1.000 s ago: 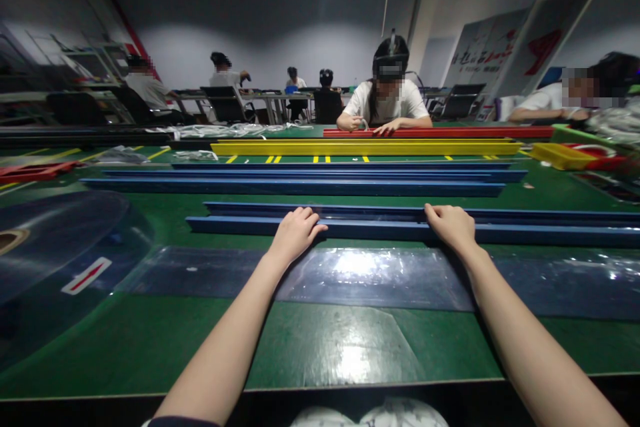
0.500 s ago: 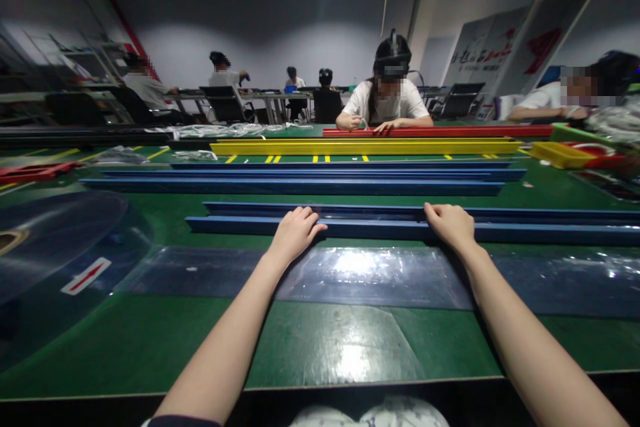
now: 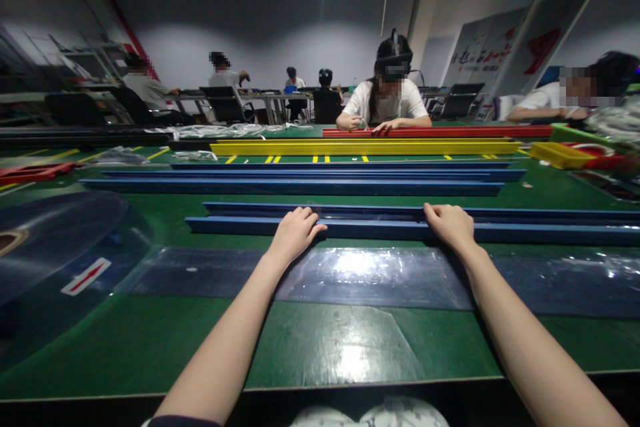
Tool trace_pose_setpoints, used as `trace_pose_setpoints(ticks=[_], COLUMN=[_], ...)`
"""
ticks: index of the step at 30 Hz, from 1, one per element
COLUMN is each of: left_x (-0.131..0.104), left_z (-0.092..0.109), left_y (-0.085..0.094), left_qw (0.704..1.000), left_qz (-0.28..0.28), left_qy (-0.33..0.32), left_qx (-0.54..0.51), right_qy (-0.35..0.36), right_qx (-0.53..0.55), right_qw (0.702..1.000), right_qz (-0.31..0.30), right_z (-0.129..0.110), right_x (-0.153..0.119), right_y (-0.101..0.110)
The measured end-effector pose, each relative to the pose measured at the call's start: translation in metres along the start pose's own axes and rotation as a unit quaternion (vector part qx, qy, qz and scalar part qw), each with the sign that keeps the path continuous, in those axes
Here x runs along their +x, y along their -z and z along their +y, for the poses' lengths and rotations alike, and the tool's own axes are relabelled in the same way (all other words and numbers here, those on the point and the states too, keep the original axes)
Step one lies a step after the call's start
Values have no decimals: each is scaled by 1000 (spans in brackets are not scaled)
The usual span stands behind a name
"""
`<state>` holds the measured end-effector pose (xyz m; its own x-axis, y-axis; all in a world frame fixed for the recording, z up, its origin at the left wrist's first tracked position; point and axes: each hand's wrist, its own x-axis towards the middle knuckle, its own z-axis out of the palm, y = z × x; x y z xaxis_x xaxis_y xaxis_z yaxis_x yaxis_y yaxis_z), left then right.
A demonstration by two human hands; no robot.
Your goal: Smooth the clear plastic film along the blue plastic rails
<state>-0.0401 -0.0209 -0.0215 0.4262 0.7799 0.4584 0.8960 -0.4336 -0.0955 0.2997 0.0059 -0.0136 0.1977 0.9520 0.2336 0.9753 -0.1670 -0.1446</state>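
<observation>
Head view. Near blue channel point(image 3: 370, 230) lay lengthwise across the green table point(image 3: 125, 340), its right end running out of frame. Left hand point(image 3: 297, 232) on it, left of centre, fingers bent over the near wall, thumb pointing right along it. Right hand point(image 3: 453, 223) on the same channel, farther right, knuckles up, most fingertips hidden. Both touched it; whether they gripped or merely pressed, could not tell. Clear strip point(image 3: 375, 280) lay flat on the near side, passing beneath both forearms and reaching, at left, a large clear roll point(image 3: 60, 227) bearing a red-arrow label point(image 3: 86, 277). Beyond the channel: more blue lengths point(image 3: 300, 187), then a yellow length point(image 3: 370, 147), then a red length point(image 3: 475, 131), where a co-worker point(image 3: 405, 103) leaned, hands touching it. Yellow tray point(image 3: 557, 155) at far right.
</observation>
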Motion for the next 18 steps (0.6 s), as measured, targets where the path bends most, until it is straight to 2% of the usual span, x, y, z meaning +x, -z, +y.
trace_pose_setpoints(ticks=[3,7,12,14,18], left_x=[0,0,0,0,-1], left_z=[0,0,0,1,2], left_y=[0,-1,-1,-1,-1], left_qw=[1000,1000,1000,1000,1000], left_qz=[-2,-8,-9,-9,-8], left_qy=[2,1,3,6,10], left_qx=[0,5,6,1,-11], right_qy=[6,15,86,122,190], right_qx=[-8,-18,37,74,103], right_qw=[1000,998,988,982,973], right_qz=[13,59,118,121,84], right_z=[-1,-4,-17,-27,-54], right_x=[-2,-4,-9,-12,-18], right_y=[0,0,-1,0,2])
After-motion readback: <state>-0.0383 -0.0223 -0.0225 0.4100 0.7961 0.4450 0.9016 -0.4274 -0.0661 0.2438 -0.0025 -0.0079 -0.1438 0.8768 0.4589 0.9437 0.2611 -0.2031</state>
